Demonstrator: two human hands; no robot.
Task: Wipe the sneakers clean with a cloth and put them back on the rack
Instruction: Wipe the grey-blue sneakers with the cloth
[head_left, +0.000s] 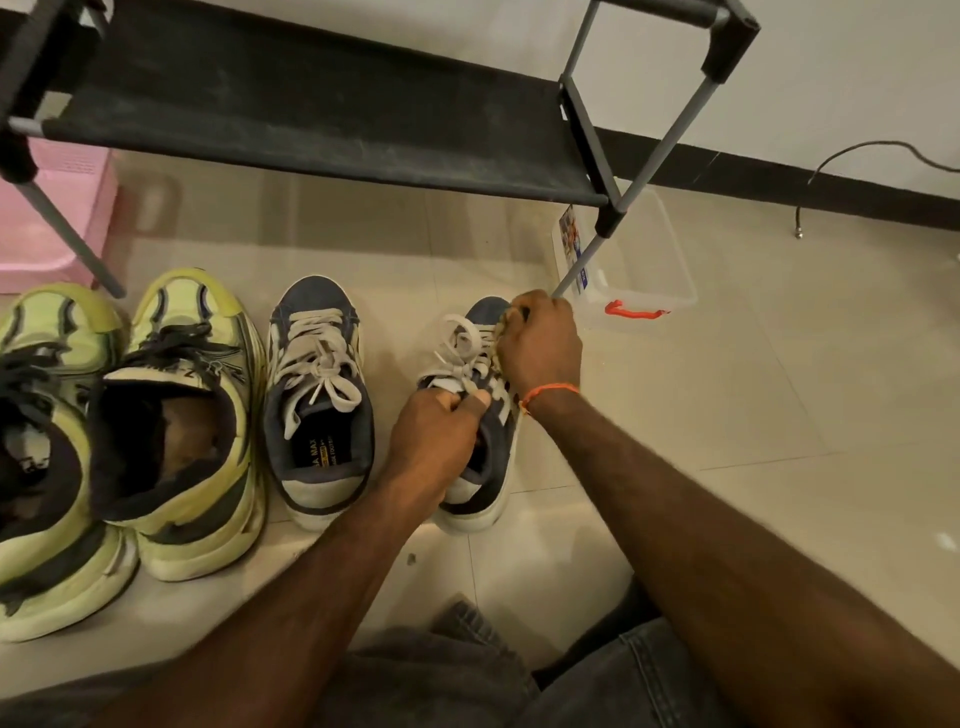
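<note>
Blue-and-white laced sneaker (480, 415) under wiping.
Left hand (434, 436) grips its collar, steadying; right hand (540, 343) pinches pale cloth (511, 317) against toe.

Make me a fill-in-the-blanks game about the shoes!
1. The rack holds ____ shoes.
2. The right hand rubs a cloth on a ____ sneaker.
3. The left hand grips that sneaker's ____.
4. The two sneakers farthest left are ____.

Missing words: no; blue; tongue; green
</note>
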